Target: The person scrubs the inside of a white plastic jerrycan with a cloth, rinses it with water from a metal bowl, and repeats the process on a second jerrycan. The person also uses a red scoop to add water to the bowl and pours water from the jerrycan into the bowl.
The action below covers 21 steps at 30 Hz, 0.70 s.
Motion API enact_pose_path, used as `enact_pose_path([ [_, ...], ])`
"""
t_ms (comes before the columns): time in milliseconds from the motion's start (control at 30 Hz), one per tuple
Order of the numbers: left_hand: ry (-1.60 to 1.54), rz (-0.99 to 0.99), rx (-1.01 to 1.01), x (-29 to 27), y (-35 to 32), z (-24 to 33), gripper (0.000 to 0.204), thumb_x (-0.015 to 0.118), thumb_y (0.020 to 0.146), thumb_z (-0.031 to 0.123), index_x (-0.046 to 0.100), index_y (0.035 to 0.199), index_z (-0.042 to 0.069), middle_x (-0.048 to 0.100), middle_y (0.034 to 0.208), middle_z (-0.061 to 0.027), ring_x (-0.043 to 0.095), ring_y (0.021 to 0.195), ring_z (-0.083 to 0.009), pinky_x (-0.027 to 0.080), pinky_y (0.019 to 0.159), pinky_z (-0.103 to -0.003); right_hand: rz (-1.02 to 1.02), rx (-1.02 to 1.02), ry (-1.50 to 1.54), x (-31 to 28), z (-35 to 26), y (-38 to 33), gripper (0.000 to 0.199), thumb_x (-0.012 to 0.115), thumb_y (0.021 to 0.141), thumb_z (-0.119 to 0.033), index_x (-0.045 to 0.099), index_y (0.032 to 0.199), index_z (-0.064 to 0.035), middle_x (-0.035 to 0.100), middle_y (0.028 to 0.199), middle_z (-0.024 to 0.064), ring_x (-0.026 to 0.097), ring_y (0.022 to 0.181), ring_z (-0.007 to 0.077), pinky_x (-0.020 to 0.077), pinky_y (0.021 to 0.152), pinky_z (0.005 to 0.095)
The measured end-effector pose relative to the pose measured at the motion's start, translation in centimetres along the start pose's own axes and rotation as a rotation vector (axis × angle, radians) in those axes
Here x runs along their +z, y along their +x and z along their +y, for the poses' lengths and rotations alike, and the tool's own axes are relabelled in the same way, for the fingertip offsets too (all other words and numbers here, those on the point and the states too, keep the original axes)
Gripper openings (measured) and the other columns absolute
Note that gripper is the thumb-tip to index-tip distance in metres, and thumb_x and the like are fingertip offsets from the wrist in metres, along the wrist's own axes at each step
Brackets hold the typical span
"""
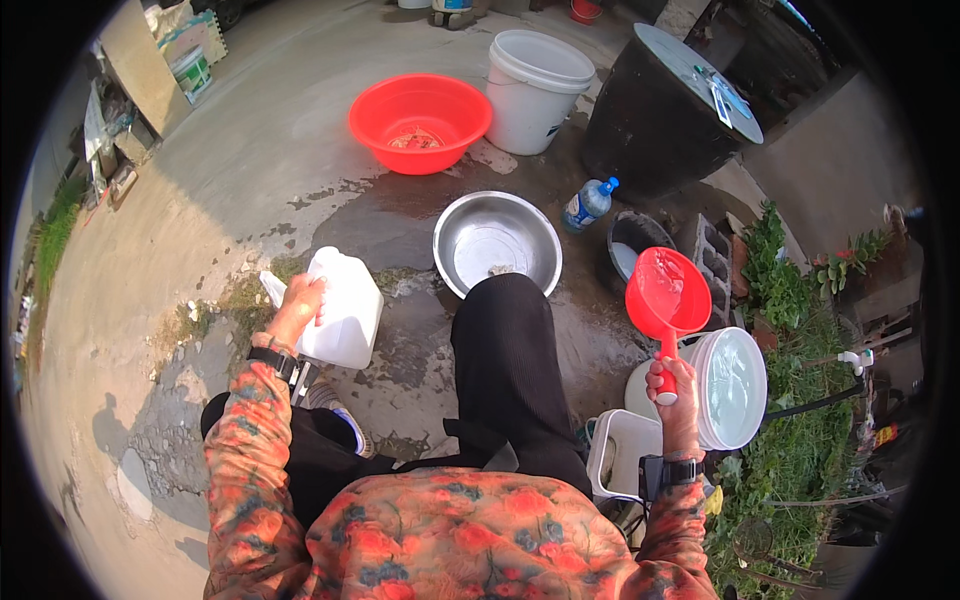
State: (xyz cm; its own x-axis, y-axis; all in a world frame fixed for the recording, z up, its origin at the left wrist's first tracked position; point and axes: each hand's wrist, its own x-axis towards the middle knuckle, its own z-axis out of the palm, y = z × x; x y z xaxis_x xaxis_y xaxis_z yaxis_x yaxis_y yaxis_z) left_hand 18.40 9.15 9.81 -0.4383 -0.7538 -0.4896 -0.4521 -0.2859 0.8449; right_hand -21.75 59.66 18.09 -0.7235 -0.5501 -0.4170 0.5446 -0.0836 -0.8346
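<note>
My left hand (pixel 301 302) is closed round the handle of a white plastic jug (pixel 345 315), held beside my left knee. In my right hand (pixel 674 385) is the handle of a red water dipper (pixel 668 288); clear liquid, seemingly water, shows in its bowl. The dipper is above and just left of a white bucket (pixel 735 390) filled with water. Ahead of my right knee a steel basin (pixel 541 232) stands on the wet ground, with a little pale matter at its near side, partly hidden by the knee.
Farther ahead are a red basin (pixel 465 128), a tall white bucket (pixel 520 112) and a large dark barrel (pixel 640 140) with things on its lid. A blue-capped bottle (pixel 586 207) and a dark bucket (pixel 620 232) stand nearer. A white bin (pixel 630 432) is by my right thigh; plants (pixel 785 270) line the right.
</note>
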Motion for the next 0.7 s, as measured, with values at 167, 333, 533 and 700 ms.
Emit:
enact_pose_path([
  [167, 0.044, 0.036, -0.044, 0.0, 0.0, 0.0, 0.025, 0.055, 0.102, 0.027, 0.057, 0.092, 0.004, 0.051, 0.069, -0.0006, 0.048, 0.052, -0.0123, 0.043, 0.043, -0.031, 0.006, 0.133, -0.161, 2.9, 6.4, 6.6, 0.016, 0.064, 0.090, -0.013, 0.056, 0.094, -0.0004, 0.060, 0.078, 0.0077, 0.058, 0.055, 0.0159, 0.0479, 0.042, 0.0322],
  [333, 0.116, 0.075, -0.061, 0.1, -0.4, 0.0, 0.024, 0.056, 0.102, 0.026, 0.057, 0.092, 0.004, 0.051, 0.069, -0.0011, 0.049, 0.052, -0.0123, 0.044, 0.044, -0.031, 0.055, 0.251, -0.356, 4.5, 9.8, 10.6, 0.010, 0.062, 0.087, -0.009, 0.056, 0.088, 0.0000, 0.059, 0.069, 0.0086, 0.060, 0.051, 0.0203, 0.0485, 0.041, 0.0377],
  [533, 0.090, 0.043, -0.076, 0.5, -0.4, 0.5, 0.024, 0.055, 0.102, 0.026, 0.057, 0.092, 0.004, 0.051, 0.070, -0.0004, 0.048, 0.054, -0.0121, 0.045, 0.045, -0.031, 0.093, 0.093, -0.771, 4.9, 8.8, 12.7, 0.012, 0.066, 0.081, -0.006, 0.058, 0.085, 0.0023, 0.061, 0.071, 0.0103, 0.061, 0.051, 0.0229, 0.0496, 0.045, 0.0372],
  [700, 0.045, 0.010, -0.073, 0.8, -0.3, 0.7, 0.023, 0.055, 0.102, 0.026, 0.057, 0.093, 0.005, 0.050, 0.069, 0.0002, 0.048, 0.054, -0.0117, 0.044, 0.045, -0.030, 0.150, -0.017, -1.104, 6.6, 5.9, 13.3, 0.024, 0.069, 0.081, -0.009, 0.060, 0.094, 0.0085, 0.067, 0.078, 0.0161, 0.069, 0.059, 0.0262, 0.0546, 0.054, 0.0379],
])
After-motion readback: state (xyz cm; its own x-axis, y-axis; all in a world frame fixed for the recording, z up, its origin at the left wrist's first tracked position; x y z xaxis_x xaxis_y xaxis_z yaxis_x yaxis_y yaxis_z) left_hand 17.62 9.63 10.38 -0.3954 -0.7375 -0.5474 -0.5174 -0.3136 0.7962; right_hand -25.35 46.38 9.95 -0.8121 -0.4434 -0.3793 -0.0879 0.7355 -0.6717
